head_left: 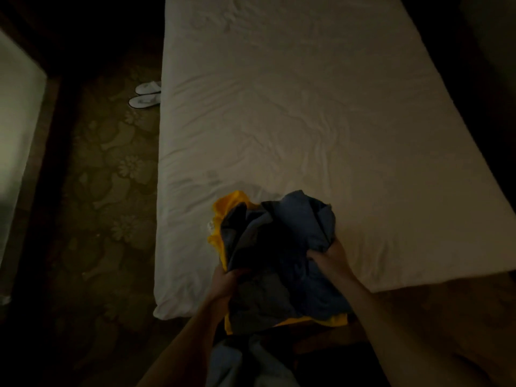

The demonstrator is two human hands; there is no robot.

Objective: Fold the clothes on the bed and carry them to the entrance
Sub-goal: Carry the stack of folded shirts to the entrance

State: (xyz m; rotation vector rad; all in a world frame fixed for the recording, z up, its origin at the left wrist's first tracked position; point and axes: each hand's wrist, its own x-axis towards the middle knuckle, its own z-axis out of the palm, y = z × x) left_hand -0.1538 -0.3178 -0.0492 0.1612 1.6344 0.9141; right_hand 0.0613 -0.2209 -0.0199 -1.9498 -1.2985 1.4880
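Observation:
A bundle of clothes hangs over the near end of the white bed: a dark blue garment bunched on top and a yellow garment showing beneath it at the left and lower edges. My left hand grips the bundle's left side from below. On the right side, my right hand is closed on the blue cloth. The room is dim, so folds are hard to make out.
Two white slippers lie on the patterned carpet by the bed's left side. A second pale bed or panel stands at the far left. Dark floor runs along the bed's right side.

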